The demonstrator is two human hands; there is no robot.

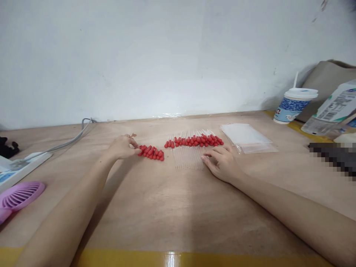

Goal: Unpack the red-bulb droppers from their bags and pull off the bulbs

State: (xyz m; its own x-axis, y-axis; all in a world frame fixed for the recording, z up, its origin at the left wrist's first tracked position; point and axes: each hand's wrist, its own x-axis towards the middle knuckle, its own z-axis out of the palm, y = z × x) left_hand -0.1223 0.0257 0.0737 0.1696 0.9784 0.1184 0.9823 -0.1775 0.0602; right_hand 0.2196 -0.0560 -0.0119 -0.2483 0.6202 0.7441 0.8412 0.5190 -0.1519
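My left hand (122, 145) reaches to the left end of a small group of red rubber bulbs (151, 152), its fingertips beside them and slightly apart. No bulb shows clearly between those fingers. In the middle lies a row of droppers (194, 140) with red bulbs and thin, clear stems pointing toward the wall. Directly in front of that row, thin clear tubes (187, 159) lie side by side. Over their right edge rests my right hand (221, 163), thumb and fingers loosely curved and apart, with nothing visible in its grasp.
Clear plastic bags (247, 137) lie flat right of the droppers. Farther right stand a blue paper cup (294, 105) with a straw and a clear plastic package (330, 107). At left are a pink fan (20, 194), a white power strip (30, 165) and a grey cable (71, 141).
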